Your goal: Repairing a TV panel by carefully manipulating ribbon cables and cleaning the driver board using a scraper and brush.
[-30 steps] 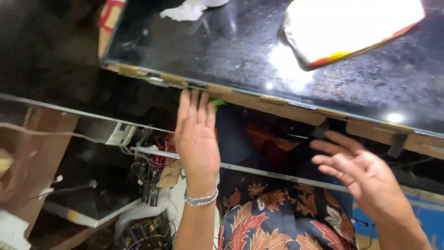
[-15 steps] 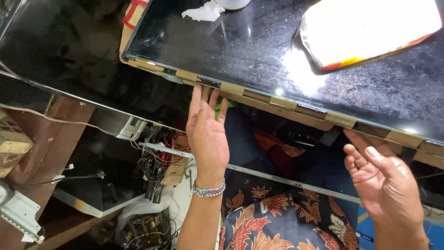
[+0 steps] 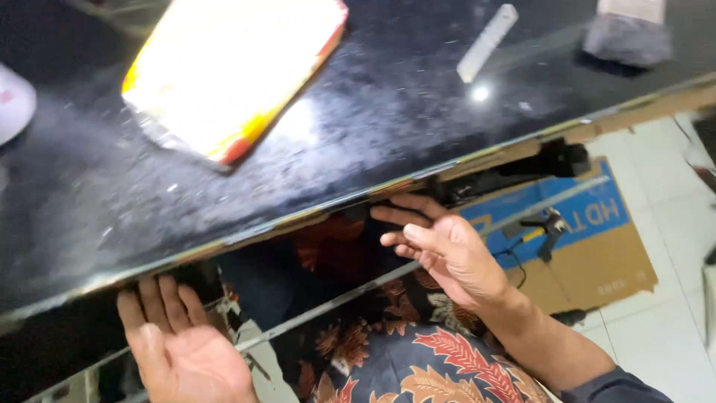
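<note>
Large glossy black flat panel [image 3: 358, 149] fills the upper frame. Left hand [image 3: 183, 347], lower left, and right hand [image 3: 444, 250], centre, both open at its lower edge. Advise even, simultaneous support beneath.

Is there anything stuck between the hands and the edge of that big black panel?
Nothing visible. The left hand and right hand reach up to the panel's lower edge with open fingers, and no object lies between.
</note>
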